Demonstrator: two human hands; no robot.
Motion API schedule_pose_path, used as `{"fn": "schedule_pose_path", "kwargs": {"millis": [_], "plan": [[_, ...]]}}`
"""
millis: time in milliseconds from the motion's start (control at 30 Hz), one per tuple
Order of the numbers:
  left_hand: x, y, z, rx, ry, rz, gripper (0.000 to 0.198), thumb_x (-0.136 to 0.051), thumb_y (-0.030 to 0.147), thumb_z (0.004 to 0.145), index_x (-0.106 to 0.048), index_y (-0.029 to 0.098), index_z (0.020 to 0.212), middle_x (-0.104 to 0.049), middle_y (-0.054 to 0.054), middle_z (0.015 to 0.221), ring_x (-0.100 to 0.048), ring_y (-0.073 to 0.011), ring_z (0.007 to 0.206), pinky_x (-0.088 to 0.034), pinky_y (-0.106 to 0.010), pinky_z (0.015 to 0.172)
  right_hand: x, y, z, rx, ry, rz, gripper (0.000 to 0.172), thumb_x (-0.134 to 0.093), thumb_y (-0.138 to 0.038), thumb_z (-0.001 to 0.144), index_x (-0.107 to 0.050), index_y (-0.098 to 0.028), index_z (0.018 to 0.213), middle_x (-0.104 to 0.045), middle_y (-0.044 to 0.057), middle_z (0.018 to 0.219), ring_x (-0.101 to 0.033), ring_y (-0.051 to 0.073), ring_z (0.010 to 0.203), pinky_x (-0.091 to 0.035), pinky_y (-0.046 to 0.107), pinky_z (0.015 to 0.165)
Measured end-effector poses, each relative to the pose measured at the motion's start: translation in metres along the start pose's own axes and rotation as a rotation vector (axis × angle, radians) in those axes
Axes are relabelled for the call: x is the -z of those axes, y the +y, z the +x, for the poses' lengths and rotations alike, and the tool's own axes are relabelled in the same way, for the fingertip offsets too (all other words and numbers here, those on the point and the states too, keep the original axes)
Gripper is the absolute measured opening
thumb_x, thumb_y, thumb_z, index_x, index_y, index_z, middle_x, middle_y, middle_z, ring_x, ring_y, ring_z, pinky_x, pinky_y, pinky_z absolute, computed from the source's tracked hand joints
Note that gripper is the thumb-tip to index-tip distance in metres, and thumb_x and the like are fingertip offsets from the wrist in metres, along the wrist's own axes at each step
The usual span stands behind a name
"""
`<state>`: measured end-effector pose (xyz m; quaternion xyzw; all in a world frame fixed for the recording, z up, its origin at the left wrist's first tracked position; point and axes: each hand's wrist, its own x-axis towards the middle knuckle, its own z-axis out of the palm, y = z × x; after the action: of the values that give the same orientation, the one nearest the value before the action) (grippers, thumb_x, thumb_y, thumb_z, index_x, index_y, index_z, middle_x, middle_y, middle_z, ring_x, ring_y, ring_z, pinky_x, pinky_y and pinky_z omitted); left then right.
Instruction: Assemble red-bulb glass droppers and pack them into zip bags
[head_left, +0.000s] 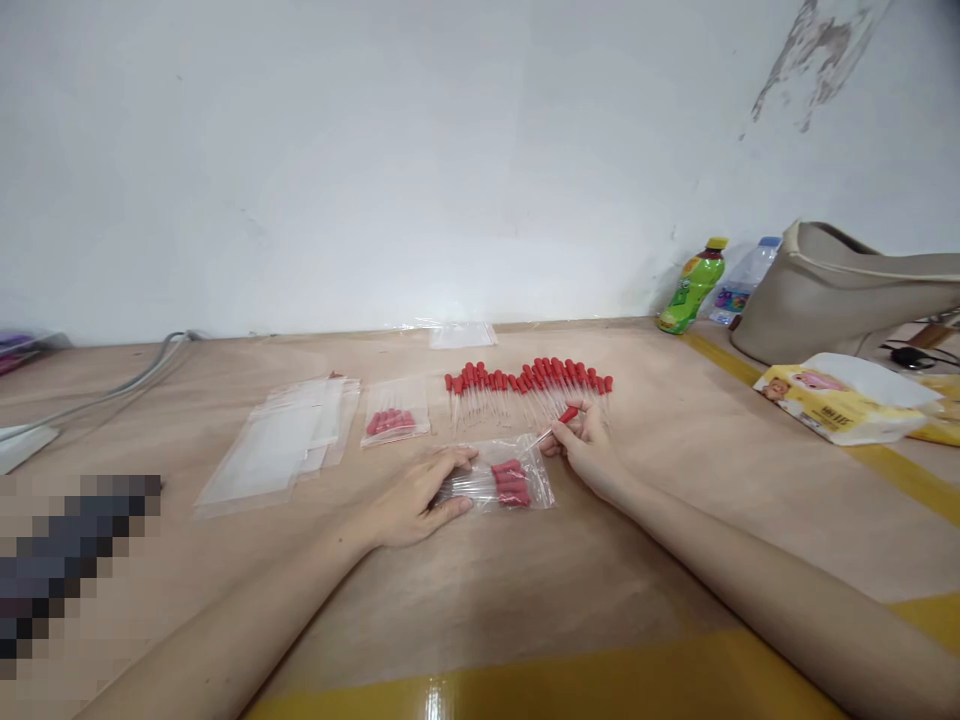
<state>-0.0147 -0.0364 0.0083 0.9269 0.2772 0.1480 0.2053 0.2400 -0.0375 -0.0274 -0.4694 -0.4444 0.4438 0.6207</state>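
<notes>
A clear zip bag (484, 475) lies flat in front of me with several red-bulbed droppers inside. My left hand (420, 497) rests on its left end, thumb and fingers around the edge. Between the fingertips of my right hand (585, 445) is one dropper (570, 413), its red bulb up and its clear tip over the bag's right end. Behind the bag, a row of loose droppers (555, 375) lies with bulbs pointing away. To the left are a filled bag (394, 412) of droppers and a stack of flat clear bags (277, 440).
A green bottle (691, 287), a clear bottle (739, 285), a beige bag (832, 290) and a yellow tissue pack (844, 400) stand or lie at the right. Grey cables (142, 370) run at the left. Another flat bag (461, 336) lies by the wall.
</notes>
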Motion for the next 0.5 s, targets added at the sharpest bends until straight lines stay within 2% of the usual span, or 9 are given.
{"fn": "schedule_pose_path", "kwargs": {"millis": [100, 267, 400, 500], "plan": [[0.0, 0.0, 0.0, -0.003, 0.003, -0.006, 0.034, -0.044, 0.035, 0.086, -0.039, 0.022, 0.117, -0.043, -0.009, 0.131, -0.043, -0.0226, 0.117, -0.037, -0.041, 0.096, 0.001, -0.002, -0.002, -0.013, -0.005, 0.045, 0.052, -0.064, -0.041, 0.064, -0.026, -0.025, 0.096, -0.055, -0.009, 0.061, -0.061, 0.012, 0.053, -0.05, 0.028, 0.056], [-0.001, -0.001, -0.001, 0.0, 0.011, -0.001, 0.046, -0.045, 0.035, 0.086, -0.031, 0.022, 0.128, -0.045, -0.009, 0.129, -0.043, -0.0228, 0.117, -0.036, -0.041, 0.097, 0.006, -0.006, 0.001, -0.123, -0.011, 0.179, 0.048, -0.068, -0.038, 0.06, -0.032, -0.025, 0.09, -0.055, -0.009, 0.064, -0.062, 0.012, 0.057, -0.051, 0.029, 0.062], [0.0, 0.0, 0.0, -0.012, 0.018, -0.012, 0.049, -0.044, 0.035, 0.086, -0.029, 0.022, 0.131, -0.043, -0.009, 0.131, -0.042, -0.0233, 0.117, -0.035, -0.043, 0.098, 0.013, -0.014, 0.003, -0.187, -0.121, 0.041, 0.041, -0.074, -0.033, 0.054, -0.046, -0.02, 0.081, -0.061, -0.003, 0.069, -0.06, 0.011, 0.059, -0.049, 0.026, 0.06], [0.001, 0.001, 0.0, -0.008, 0.01, -0.018, 0.049, -0.044, 0.035, 0.086, -0.029, 0.023, 0.132, -0.044, -0.009, 0.131, -0.043, -0.0234, 0.117, -0.036, -0.043, 0.097, 0.017, -0.019, 0.003, -0.212, -0.223, -0.128, 0.035, -0.075, -0.033, 0.052, -0.054, -0.015, 0.074, -0.061, -0.001, 0.062, -0.055, 0.008, 0.052, -0.045, 0.022, 0.052]]}}
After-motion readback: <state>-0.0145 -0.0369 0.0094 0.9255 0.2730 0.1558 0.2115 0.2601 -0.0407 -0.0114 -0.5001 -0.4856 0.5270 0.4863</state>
